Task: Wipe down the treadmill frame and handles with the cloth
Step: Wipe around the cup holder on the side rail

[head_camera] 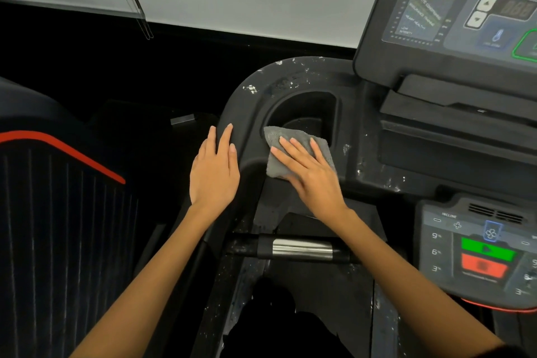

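One grey microfibre cloth (299, 151) is lying at the near edge of the treadmill's cup holder (305, 113), the right hand (313, 177) pressing it flat with spread fingers to scrub the speckled black frame (290, 73). The left hand (215, 174) is resting open on the frame edge, likely steadying. Console text (447, 9) is reading "HEART RATE ZONES"; the keypad (476, 244), "INCLINE".

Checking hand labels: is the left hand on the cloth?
No, the left hand rests bare on the frame edge; the right hand presses the grey cloth.
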### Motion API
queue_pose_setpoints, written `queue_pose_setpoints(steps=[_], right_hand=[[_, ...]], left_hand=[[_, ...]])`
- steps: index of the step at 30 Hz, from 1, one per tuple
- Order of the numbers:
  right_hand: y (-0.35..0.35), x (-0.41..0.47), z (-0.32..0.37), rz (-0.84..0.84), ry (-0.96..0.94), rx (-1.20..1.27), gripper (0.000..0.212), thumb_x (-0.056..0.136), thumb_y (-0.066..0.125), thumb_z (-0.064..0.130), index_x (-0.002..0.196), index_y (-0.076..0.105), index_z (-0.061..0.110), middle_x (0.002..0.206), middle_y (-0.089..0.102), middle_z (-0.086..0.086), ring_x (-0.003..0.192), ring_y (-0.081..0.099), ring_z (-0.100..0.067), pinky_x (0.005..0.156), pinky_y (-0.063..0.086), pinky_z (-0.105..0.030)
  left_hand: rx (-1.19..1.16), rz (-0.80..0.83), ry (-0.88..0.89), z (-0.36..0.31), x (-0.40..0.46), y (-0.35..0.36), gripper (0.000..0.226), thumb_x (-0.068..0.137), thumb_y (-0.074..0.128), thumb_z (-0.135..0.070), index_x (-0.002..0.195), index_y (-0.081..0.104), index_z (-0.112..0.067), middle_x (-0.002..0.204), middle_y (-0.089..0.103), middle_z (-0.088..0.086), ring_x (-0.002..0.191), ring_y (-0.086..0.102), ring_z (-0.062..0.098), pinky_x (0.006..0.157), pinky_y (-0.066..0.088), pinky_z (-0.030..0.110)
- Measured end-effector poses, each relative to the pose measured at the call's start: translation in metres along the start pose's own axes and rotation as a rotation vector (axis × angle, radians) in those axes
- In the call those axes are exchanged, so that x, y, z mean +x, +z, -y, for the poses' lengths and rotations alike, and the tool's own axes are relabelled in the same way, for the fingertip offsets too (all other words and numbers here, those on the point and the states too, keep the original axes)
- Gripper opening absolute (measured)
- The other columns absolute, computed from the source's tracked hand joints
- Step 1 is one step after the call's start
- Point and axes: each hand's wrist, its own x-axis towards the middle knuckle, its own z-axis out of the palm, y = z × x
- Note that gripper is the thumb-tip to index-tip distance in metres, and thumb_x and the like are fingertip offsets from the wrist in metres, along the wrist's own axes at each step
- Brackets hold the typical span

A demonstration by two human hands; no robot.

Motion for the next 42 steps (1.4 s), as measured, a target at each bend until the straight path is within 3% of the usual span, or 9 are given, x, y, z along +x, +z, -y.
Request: queue_pose_setpoints(steps=[7,10,12,16,20,23,26,32,42], right_hand=[[0.024,0.043,0.035,0.066,0.012,0.023,0.049,0.098,0.045,0.038,0.140,0.050,0.015,0.149,0.045,-0.006,0.141,0.037,-0.024,0.120,0.021,-0.041],[0.021,0.030,0.029,0.091,-0.076,-0.121,0.051,0.098,0.049,0.025,0.148,0.039,0.016,0.155,0.035,-0.009,0.145,0.030,-0.027,0.121,0.019,-0.042],[0.016,0.014,0.023,0.109,-0.102,-0.174,0.069,0.090,0.061,0.007,0.151,0.030,0.017,0.159,0.027,-0.010,0.147,0.023,-0.029,0.123,0.013,-0.042],[0.003,-0.015,0.014,0.093,-0.007,-0.212,0.086,0.079,0.065,-0.011,0.152,0.027,0.015,0.160,0.023,-0.010,0.148,0.020,-0.028,0.123,0.010,-0.042],[-0.014,-0.033,0.006,0.113,0.111,-0.373,0.074,0.088,0.061,0.001,0.153,0.027,0.012,0.159,0.025,-0.013,0.146,0.025,-0.029,0.121,0.014,-0.048],[-0.027,-0.038,0.005,0.154,0.237,-0.521,0.056,0.102,0.040,0.024,0.154,0.022,0.011,0.158,0.026,-0.017,0.144,0.030,-0.031,0.121,0.001,-0.053],[-0.032,-0.035,0.008,0.214,0.363,-0.590,0.058,0.104,0.024,0.038,0.154,0.020,0.009,0.154,0.031,-0.023,0.144,0.030,-0.032,0.119,-0.005,-0.058],[-0.027,-0.014,0.008,0.206,0.465,-0.555,0.062,0.104,0.017,0.041,0.152,0.023,0.002,0.147,0.033,-0.035,0.143,0.028,-0.040,0.120,0.003,-0.057],[-0.020,0.028,-0.025,0.105,0.559,-0.318,0.064,0.101,0.012,0.041,0.153,0.017,0.003,0.152,0.029,-0.030,0.146,0.022,-0.036,0.122,0.009,-0.045]], left_hand=[[0.087,-0.006,0.017,-0.002,0.000,0.001,0.049,0.103,0.028,-0.030,0.150,0.023,-0.019,0.154,0.027,0.015,0.135,0.037,0.029,0.104,0.041,0.042],[0.102,-0.001,0.027,-0.003,0.000,0.001,0.049,0.102,0.029,-0.029,0.150,0.023,-0.018,0.152,0.028,0.017,0.134,0.039,0.031,0.103,0.041,0.043],[0.098,0.000,0.025,-0.002,0.000,0.000,0.049,0.102,0.030,-0.028,0.150,0.024,-0.017,0.152,0.029,0.018,0.133,0.040,0.031,0.102,0.042,0.043],[0.096,0.012,0.042,-0.001,0.000,0.000,0.049,0.102,0.031,-0.027,0.149,0.026,-0.016,0.150,0.031,0.020,0.130,0.044,0.033,0.099,0.045,0.044],[0.054,0.032,0.033,-0.002,0.001,-0.002,0.049,0.102,0.028,-0.029,0.150,0.024,-0.018,0.153,0.028,0.018,0.133,0.040,0.032,0.100,0.045,0.045],[0.015,0.041,0.007,-0.002,0.002,-0.003,0.052,0.102,0.026,-0.033,0.151,0.019,-0.016,0.154,0.025,0.014,0.136,0.037,0.028,0.100,0.045,0.044],[-0.008,0.059,-0.033,-0.003,0.005,-0.004,0.058,0.102,0.027,-0.036,0.151,0.013,-0.009,0.155,0.024,0.014,0.136,0.036,0.028,0.099,0.045,0.043],[-0.017,0.092,-0.069,-0.005,0.020,-0.004,0.066,0.101,0.027,-0.044,0.151,0.008,-0.005,0.150,0.031,0.018,0.131,0.041,0.031,0.094,0.047,0.044],[-0.051,0.106,-0.095,-0.009,0.039,0.000,0.066,0.100,0.027,-0.047,0.150,0.013,-0.006,0.144,0.038,0.019,0.123,0.048,0.032,0.087,0.047,0.042]])
